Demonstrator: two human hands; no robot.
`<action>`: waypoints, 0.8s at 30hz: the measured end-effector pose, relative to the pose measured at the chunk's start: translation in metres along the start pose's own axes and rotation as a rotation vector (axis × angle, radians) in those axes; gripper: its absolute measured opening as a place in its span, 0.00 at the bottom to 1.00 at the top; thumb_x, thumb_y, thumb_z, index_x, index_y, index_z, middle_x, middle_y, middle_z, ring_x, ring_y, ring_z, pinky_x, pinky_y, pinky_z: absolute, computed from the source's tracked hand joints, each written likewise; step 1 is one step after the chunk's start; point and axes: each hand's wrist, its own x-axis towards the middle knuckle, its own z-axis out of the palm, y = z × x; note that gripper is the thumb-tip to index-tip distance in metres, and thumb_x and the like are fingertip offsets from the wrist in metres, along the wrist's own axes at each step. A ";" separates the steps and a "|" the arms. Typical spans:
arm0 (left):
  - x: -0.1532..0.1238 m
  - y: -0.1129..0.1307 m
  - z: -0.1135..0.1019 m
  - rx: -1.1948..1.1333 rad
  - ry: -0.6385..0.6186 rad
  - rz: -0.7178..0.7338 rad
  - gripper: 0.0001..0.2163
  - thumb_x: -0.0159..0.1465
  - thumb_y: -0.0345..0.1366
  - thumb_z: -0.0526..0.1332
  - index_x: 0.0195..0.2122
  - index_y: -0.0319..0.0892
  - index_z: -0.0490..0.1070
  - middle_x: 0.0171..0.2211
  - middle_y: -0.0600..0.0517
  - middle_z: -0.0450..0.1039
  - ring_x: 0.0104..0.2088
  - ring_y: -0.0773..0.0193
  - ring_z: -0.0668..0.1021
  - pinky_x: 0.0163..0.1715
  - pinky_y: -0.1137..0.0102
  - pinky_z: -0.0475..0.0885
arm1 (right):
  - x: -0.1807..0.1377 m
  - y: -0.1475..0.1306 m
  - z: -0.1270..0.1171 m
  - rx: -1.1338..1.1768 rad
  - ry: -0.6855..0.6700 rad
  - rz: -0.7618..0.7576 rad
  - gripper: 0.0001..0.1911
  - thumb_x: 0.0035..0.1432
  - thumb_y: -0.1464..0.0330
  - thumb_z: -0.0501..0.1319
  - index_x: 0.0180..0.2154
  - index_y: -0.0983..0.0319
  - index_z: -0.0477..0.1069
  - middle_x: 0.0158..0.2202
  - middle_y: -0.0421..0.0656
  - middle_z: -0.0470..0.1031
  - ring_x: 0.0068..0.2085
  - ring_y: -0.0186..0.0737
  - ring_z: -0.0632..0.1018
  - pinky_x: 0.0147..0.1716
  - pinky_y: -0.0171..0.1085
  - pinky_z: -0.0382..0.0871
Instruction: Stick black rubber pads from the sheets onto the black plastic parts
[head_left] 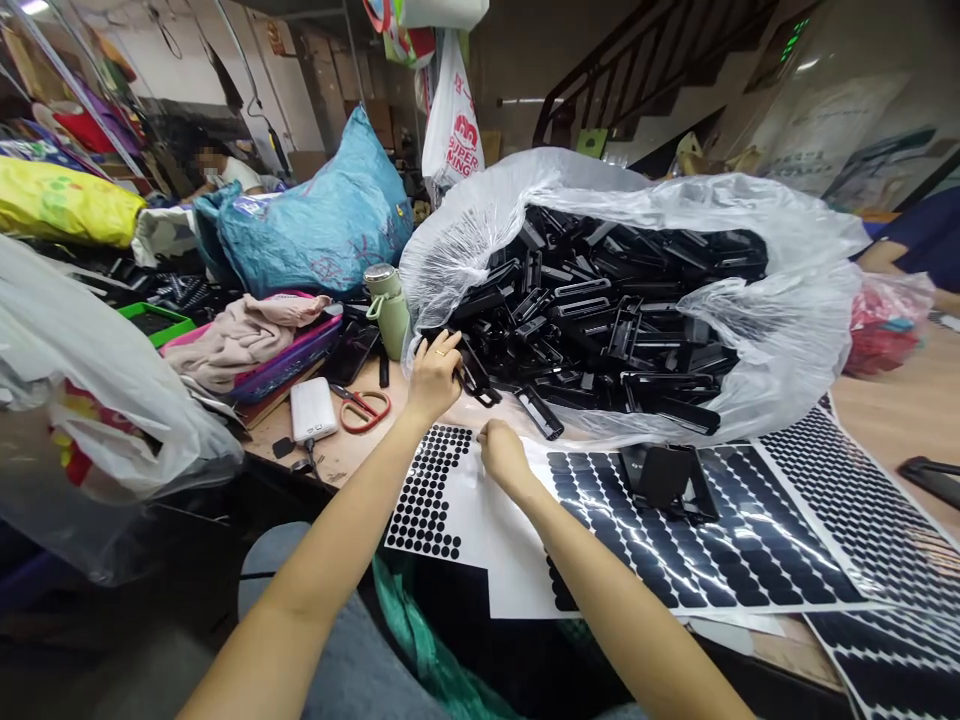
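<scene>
My left hand (435,376), with a ring on one finger, is closed on a black plastic part (475,380) at the near left edge of a heap of similar black parts (585,310). That heap fills a clear plastic bag (806,340). My right hand (504,456) is pinched shut just above the sheet of small round black stickers (427,500); whatever sits between its fingertips is too small to make out. Another loose black part (538,412) lies in front of the bag, between the heap and my right hand.
A sheet of larger black stickers (757,520) lies to the right, bearing a black plastic piece (671,480). On the left are red-handled scissors (365,411), a white power bank (313,410), a green bottle (388,318) and a basket with cloth (251,340). Another person's arm (889,252) shows at far right.
</scene>
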 end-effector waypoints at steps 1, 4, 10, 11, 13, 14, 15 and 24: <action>-0.001 0.002 -0.001 -0.026 -0.028 0.009 0.09 0.56 0.24 0.52 0.33 0.41 0.68 0.57 0.49 0.59 0.59 0.59 0.56 0.57 0.58 0.46 | -0.007 0.002 -0.006 0.011 0.005 -0.017 0.08 0.54 0.75 0.50 0.33 0.66 0.67 0.35 0.51 0.72 0.37 0.42 0.72 0.35 0.36 0.60; 0.000 0.003 0.002 -0.129 -0.093 0.002 0.10 0.54 0.27 0.56 0.39 0.39 0.67 0.58 0.46 0.57 0.59 0.56 0.56 0.57 0.57 0.49 | -0.026 0.011 -0.025 0.050 0.018 -0.046 0.08 0.56 0.72 0.49 0.32 0.64 0.65 0.34 0.48 0.71 0.36 0.40 0.71 0.34 0.35 0.60; 0.012 0.015 0.007 -0.489 -0.070 -0.319 0.13 0.58 0.39 0.58 0.41 0.36 0.65 0.46 0.41 0.68 0.50 0.53 0.69 0.49 0.61 0.62 | -0.049 0.036 -0.059 0.316 0.087 0.045 0.08 0.54 0.65 0.51 0.26 0.62 0.63 0.26 0.40 0.68 0.29 0.37 0.69 0.31 0.36 0.59; 0.012 0.020 0.004 -0.590 -0.096 -0.382 0.15 0.59 0.42 0.55 0.42 0.37 0.64 0.43 0.41 0.70 0.46 0.54 0.72 0.46 0.62 0.65 | -0.053 0.040 -0.064 0.369 0.091 0.067 0.09 0.54 0.64 0.52 0.26 0.62 0.63 0.24 0.39 0.67 0.28 0.36 0.68 0.30 0.36 0.59; 0.008 0.031 -0.008 -0.848 -0.223 -0.480 0.18 0.62 0.48 0.48 0.45 0.38 0.61 0.39 0.43 0.72 0.36 0.59 0.76 0.36 0.65 0.70 | -0.061 0.044 -0.075 0.501 0.080 0.088 0.11 0.53 0.61 0.53 0.26 0.62 0.64 0.23 0.38 0.65 0.26 0.35 0.67 0.28 0.35 0.59; 0.004 0.036 -0.015 -0.986 -0.327 -0.513 0.21 0.62 0.50 0.45 0.45 0.38 0.61 0.36 0.44 0.73 0.30 0.61 0.76 0.30 0.66 0.70 | -0.066 0.044 -0.082 0.576 0.066 0.084 0.12 0.53 0.60 0.54 0.26 0.62 0.64 0.22 0.37 0.65 0.25 0.34 0.66 0.27 0.34 0.59; -0.001 0.042 -0.023 -1.132 -0.457 -0.543 0.23 0.62 0.51 0.42 0.45 0.37 0.61 0.34 0.43 0.74 0.24 0.63 0.76 0.25 0.68 0.70 | -0.070 0.043 -0.089 0.647 0.051 0.070 0.12 0.52 0.59 0.54 0.27 0.62 0.64 0.22 0.37 0.64 0.25 0.33 0.66 0.27 0.34 0.59; -0.064 0.080 -0.050 -1.667 -1.261 -0.592 0.21 0.63 0.46 0.45 0.48 0.34 0.60 0.31 0.39 0.76 0.15 0.66 0.72 0.10 0.76 0.60 | -0.104 0.001 -0.118 0.649 0.100 -0.037 0.09 0.52 0.64 0.54 0.25 0.62 0.66 0.48 0.45 0.65 0.46 0.42 0.68 0.36 0.36 0.62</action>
